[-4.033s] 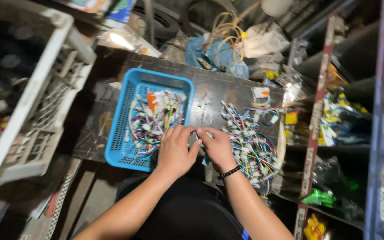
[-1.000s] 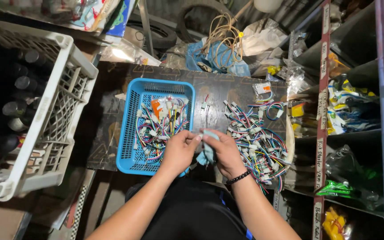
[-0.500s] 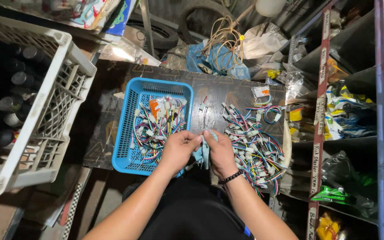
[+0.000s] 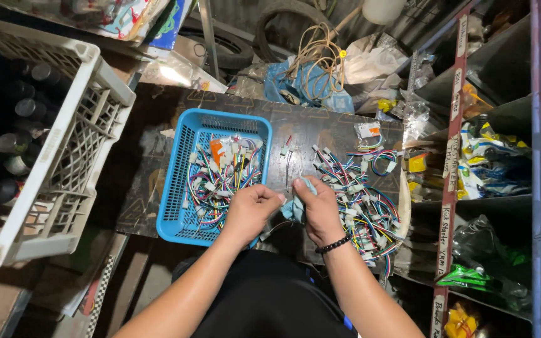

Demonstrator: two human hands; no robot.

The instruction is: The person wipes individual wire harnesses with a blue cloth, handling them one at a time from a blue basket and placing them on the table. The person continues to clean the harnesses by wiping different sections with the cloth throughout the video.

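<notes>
My left hand is curled over the near right corner of a blue plastic basket that holds several coloured wire harnesses with white connectors. My right hand, with a black band at the wrist, grips a small light-blue cloth between the two hands. The left fingers pinch something thin at the cloth's edge; I cannot tell what. A heap of loose coloured wire harnesses lies on the dark board just right of my right hand.
A white plastic crate with dark bottles stands at the left. Metal shelving with bagged parts runs along the right. Behind the board lie a blue bag with a coil of tan cord, a tyre and clutter.
Four seconds ago both hands lay flat on the wires by the basket. Since then the right hand has taken hold of the cloth, and both hands now work close together at it.
</notes>
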